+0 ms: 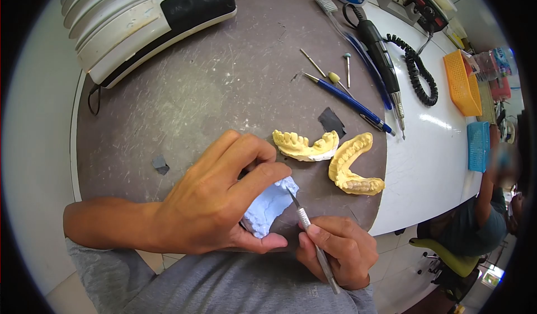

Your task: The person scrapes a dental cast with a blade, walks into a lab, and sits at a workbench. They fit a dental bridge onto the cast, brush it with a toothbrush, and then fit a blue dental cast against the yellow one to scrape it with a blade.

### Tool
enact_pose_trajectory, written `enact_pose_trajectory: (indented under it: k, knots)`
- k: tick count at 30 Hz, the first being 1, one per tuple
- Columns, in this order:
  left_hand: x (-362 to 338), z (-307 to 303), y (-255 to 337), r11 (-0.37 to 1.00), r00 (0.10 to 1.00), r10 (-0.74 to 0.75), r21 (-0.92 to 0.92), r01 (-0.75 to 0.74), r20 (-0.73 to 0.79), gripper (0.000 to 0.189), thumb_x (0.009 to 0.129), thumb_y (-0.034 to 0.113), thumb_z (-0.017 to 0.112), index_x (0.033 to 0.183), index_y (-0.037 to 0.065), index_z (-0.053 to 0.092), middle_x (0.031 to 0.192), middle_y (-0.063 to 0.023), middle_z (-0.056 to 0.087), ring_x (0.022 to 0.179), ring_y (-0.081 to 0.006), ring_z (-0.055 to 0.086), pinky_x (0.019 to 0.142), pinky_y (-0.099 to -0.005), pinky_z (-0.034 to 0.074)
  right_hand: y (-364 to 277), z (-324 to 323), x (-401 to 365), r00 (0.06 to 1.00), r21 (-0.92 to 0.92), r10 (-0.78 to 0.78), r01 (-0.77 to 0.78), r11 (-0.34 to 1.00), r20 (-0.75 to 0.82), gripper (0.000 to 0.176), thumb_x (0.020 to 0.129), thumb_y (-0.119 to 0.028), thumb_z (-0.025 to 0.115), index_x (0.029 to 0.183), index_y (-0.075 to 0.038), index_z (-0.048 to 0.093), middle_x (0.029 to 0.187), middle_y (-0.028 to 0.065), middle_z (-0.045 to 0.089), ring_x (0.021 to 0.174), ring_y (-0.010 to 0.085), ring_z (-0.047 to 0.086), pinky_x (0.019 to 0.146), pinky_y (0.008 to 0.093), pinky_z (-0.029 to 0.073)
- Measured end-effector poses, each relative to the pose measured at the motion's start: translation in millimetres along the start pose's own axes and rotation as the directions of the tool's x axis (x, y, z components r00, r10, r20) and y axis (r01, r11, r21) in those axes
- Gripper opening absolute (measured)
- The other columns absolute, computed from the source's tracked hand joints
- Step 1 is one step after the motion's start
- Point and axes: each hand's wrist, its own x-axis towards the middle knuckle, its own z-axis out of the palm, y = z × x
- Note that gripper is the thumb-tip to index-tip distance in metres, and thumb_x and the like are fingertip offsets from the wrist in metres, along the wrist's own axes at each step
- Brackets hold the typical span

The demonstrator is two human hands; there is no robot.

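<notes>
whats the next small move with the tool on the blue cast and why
Probably draw the metal tool a short stroke along the edge of the blue cast: the right hand grips it like a pen, its tip touches that edge, and the left hand holds the cast steady.

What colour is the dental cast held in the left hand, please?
Pale blue dental cast, clearest in head view.
</notes>
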Motion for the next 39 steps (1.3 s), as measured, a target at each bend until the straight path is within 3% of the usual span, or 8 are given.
enact_pose_trajectory:
  k: [9,13,16,19,23,27,31,39]
  knots:
    - [-3,-6,4,0.975,0.994,0.110,0.193,-0.112,0.018,0.068,0.064,0.051,0.079,0.108,0.003,0.064,0.096,-0.0135,0.055,0.082,-0.0262,0.055,0.069,-0.0353,0.047,2,-40,-7,0.939,0.216,0.195,-0.136,0.967,-0.284,0.036,0.072,0.002,0.078,0.101,-0.007,0.058,0.091,0.0125,0.058,0.067,0.0171,0.065,0.054,0.0231,0.054]
    - [-8,0,4,0.902,0.961,0.275,0.353,-0.250,-0.024,0.056,0.077,0.052,0.069,0.105,0.003,0.067,0.102,-0.0186,0.061,0.080,-0.0280,0.062,0.065,-0.0349,0.053,23,-82,47,0.940,0.090,0.015,0.016,0.996,-0.341,0.031,0.091,-0.033,0.062,0.096,-0.003,0.056,0.094,0.0121,0.046,0.084,0.0202,0.060,0.067,0.0290,0.054]
    - [-12,-1,8,0.845,0.942,0.334,0.441,-0.302,0.005,0.052,0.079,0.050,0.067,0.102,0.002,0.069,0.104,-0.0201,0.063,0.080,-0.0280,0.064,0.065,-0.0342,0.055,32,-96,99,0.997,0.173,-0.077,0.075,0.982,0.006,0.018,0.095,-0.014,0.056,0.105,0.000,0.052,0.098,0.0131,0.050,0.093,0.0208,0.058,0.072,0.0294,0.051]
    - [-10,0,9,0.829,0.937,0.348,0.466,-0.310,0.004,0.052,0.079,0.050,0.066,0.100,0.002,0.069,0.103,-0.0193,0.065,0.082,-0.0278,0.064,0.064,-0.0349,0.055,29,-72,143,0.976,-0.079,0.037,-0.020,0.997,0.215,0.046,0.085,-0.006,0.068,0.127,-0.002,0.049,0.082,0.0037,0.061,0.075,0.0113,0.060,0.068,0.0239,0.049]
    - [-4,-4,9,0.854,0.946,0.321,0.417,-0.312,0.051,0.051,0.077,0.046,0.070,0.103,0.003,0.067,0.105,-0.0162,0.062,0.084,-0.0281,0.063,0.068,-0.0350,0.054,66,-39,174,0.880,-0.466,-0.017,0.268,0.843,0.475,0.030,0.081,-0.008,0.067,0.110,-0.004,0.058,0.084,0.0137,0.065,0.074,0.0309,0.064,0.069,0.0387,0.050]
    - [-9,-7,4,0.870,0.946,0.323,0.385,-0.308,0.028,0.055,0.070,0.044,0.077,0.104,0.003,0.065,0.101,-0.0137,0.060,0.082,-0.0274,0.061,0.067,-0.0339,0.052,83,-20,178,0.847,-0.505,0.009,0.308,0.807,0.531,0.026,0.082,-0.010,0.067,0.105,-0.003,0.059,0.087,0.0135,0.065,0.080,0.0332,0.063,0.071,0.0409,0.049]
    - [-4,-20,5,0.938,0.972,0.214,0.297,-0.177,-0.098,0.064,0.060,0.042,0.083,0.108,0.004,0.062,0.098,-0.0135,0.057,0.084,-0.0277,0.058,0.066,-0.0358,0.050,59,-50,158,0.904,-0.457,-0.286,0.411,0.789,0.319,0.019,0.081,-0.017,0.068,0.090,-0.003,0.059,0.084,0.0107,0.061,0.074,0.0318,0.061,0.067,0.0395,0.051]
    - [21,-35,-32,0.878,0.973,-0.021,0.461,0.127,-0.230,0.078,0.059,0.038,0.083,0.123,0.006,0.054,0.116,-0.0147,0.050,0.103,-0.0312,0.051,0.086,-0.0420,0.044,36,-103,67,0.858,-0.304,0.142,0.018,0.953,0.495,0.057,0.067,-0.037,0.082,0.110,-0.004,0.065,0.090,0.0105,0.066,0.069,0.0178,0.064,0.060,0.0275,0.052]
